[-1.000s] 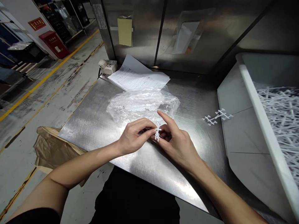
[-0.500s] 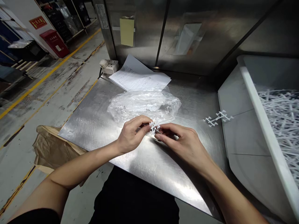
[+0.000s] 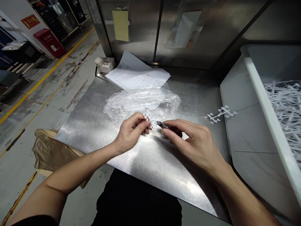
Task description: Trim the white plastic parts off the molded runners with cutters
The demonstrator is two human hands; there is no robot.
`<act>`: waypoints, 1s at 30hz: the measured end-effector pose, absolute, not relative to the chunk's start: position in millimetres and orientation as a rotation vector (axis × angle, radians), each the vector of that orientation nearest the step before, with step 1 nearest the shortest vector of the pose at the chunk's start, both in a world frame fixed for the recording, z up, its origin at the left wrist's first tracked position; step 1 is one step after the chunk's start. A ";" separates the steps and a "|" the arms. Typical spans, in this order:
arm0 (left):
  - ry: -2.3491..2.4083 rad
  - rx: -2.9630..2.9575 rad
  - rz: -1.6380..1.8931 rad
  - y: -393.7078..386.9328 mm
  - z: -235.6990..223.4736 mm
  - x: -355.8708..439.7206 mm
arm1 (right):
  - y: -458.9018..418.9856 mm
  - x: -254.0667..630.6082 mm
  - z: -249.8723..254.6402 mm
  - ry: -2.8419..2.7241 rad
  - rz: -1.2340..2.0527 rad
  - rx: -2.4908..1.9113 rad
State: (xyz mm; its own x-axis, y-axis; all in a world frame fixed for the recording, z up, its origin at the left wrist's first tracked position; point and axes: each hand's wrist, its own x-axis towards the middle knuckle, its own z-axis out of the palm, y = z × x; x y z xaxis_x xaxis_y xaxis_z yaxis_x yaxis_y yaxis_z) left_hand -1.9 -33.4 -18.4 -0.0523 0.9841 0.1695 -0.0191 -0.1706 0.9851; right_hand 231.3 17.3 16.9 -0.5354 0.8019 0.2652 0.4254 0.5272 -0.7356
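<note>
My left hand point(image 3: 130, 133) pinches a small white branched plastic sprue point(image 3: 151, 121) between thumb and fingers. In my right hand point(image 3: 188, 136) is a small pair of dark metal nippers point(image 3: 161, 125), its tip pointing left, right beside the sprue. Whether the jaws touch the plastic I cannot tell. Just behind my hands lies a clear plastic bag point(image 3: 141, 102) with small white pieces showing in it. Another white sprue point(image 3: 221, 114) rests on the metal table point(image 3: 138, 175) to the right, against a large bin.
The large white bin point(image 3: 255, 84) on the right holds many thin white plastic pieces point(image 3: 287, 110). Printed papers point(image 3: 138, 73) and a power socket point(image 3: 107, 65) lie at the back, before a metal wall. A brown paper bag point(image 3: 51, 150) hangs off the left edge.
The nippers have drawn back slightly right and show more clearly. The sprue in my left hand has turned and moved a little up and left. The view has shifted slightly.
</note>
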 end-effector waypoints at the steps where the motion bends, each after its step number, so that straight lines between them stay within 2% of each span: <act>1: 1.141 1.289 1.384 -33.1 -18.5 -1.9 | 16.9 230.8 17.0 -2.183 0.824 -0.990; 30: 1.151 1.469 1.336 -36.3 -19.6 -6.3 | 16.2 230.8 16.5 -2.206 0.812 -0.936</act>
